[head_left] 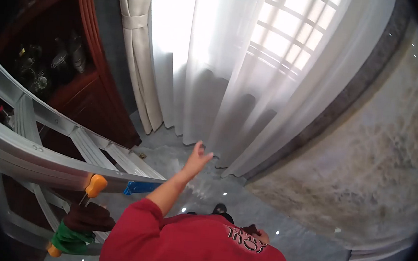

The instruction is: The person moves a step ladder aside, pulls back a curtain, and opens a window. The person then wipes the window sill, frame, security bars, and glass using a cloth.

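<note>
Red shirt [185,241]; left hand [198,161] near sheer white curtain [196,100], softly folded.

The ladder [82,145] is at nine o'clock. Behind it, at ten o'clock, is the cupboard [91,96], with glass things [38,80] in it. The tied curtain [138,61] is at eleven o'clock. The net curtain [206,101] hangs at twelve, in front of the window [288,26] at one. The wall [349,156] is at three. Some cloth [74,237] is at eight, by the ladder.
</note>
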A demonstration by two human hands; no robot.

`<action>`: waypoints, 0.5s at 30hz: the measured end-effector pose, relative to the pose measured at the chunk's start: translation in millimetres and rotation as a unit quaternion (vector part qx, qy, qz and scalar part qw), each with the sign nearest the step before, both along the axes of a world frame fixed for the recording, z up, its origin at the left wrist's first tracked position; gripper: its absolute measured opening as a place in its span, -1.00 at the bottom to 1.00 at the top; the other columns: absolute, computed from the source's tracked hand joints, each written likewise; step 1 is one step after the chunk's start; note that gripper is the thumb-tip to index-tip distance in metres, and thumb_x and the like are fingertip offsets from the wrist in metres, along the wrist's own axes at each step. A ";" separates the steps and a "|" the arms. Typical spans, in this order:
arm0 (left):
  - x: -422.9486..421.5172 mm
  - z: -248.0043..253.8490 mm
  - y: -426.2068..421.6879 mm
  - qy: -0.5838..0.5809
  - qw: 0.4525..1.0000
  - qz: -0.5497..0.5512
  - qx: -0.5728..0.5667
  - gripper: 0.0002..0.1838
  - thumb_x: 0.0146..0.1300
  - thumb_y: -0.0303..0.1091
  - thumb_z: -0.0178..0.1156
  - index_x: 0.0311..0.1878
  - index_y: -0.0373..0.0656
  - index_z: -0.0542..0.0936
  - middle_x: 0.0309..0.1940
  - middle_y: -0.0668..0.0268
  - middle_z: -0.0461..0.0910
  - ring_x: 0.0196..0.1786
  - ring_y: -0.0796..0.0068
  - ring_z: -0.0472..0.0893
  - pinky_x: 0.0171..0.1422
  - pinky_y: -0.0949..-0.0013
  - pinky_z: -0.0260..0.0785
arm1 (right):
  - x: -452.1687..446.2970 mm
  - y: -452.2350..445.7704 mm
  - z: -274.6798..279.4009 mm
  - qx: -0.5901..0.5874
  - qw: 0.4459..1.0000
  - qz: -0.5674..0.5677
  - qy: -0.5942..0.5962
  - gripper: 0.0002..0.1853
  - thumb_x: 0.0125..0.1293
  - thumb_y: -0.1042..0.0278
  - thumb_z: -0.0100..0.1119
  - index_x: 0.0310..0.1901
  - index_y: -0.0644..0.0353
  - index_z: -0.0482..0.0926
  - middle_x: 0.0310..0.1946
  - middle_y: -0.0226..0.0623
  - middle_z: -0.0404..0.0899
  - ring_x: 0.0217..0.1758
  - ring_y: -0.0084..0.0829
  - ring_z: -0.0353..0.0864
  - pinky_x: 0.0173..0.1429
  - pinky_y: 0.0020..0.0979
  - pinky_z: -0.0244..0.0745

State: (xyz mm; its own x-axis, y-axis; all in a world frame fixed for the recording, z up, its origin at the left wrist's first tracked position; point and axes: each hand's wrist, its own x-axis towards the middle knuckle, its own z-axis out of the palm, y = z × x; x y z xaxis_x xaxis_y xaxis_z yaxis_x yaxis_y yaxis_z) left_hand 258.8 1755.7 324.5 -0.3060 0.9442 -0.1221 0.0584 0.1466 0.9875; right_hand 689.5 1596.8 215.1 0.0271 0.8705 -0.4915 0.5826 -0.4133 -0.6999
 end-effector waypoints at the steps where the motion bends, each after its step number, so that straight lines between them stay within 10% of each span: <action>1: -13.4 -4.8 25.6 0.034 0.999 0.026 0.017 -0.10 0.05 0.00 0.31 0.38 -0.06 0.07 0.11 0.04 0.36 0.05 0.27 0.44 0.03 0.26 0.36 | 5.4 2.8 -13.0 -0.025 0.999 -0.021 0.041 -0.67 0.01 0.22 0.23 -0.21 0.24 0.59 -0.39 -0.21 0.64 -0.33 -0.37 0.62 -0.18 -0.38 0.49; 15: -164.9 69.1 150.6 0.173 0.939 0.296 -0.002 -0.01 -0.05 -0.03 0.35 0.38 -0.15 0.03 0.25 -0.12 0.18 0.28 -0.05 0.25 0.33 0.14 0.15 | -47.4 168.6 76.8 0.045 0.987 0.154 -0.003 -0.67 0.01 0.29 0.26 -0.19 0.28 0.57 -0.37 -0.16 0.63 -0.31 -0.38 0.60 -0.19 -0.35 0.46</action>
State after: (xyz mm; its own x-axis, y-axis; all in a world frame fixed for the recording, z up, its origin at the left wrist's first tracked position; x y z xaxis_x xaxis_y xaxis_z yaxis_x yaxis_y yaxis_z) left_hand 93.9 1906.3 393.6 -0.7994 0.5958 0.0775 0.2826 0.2591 0.9236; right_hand 642.1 1765.4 291.9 -0.2432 0.8781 -0.4122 0.6750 -0.1520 -0.7220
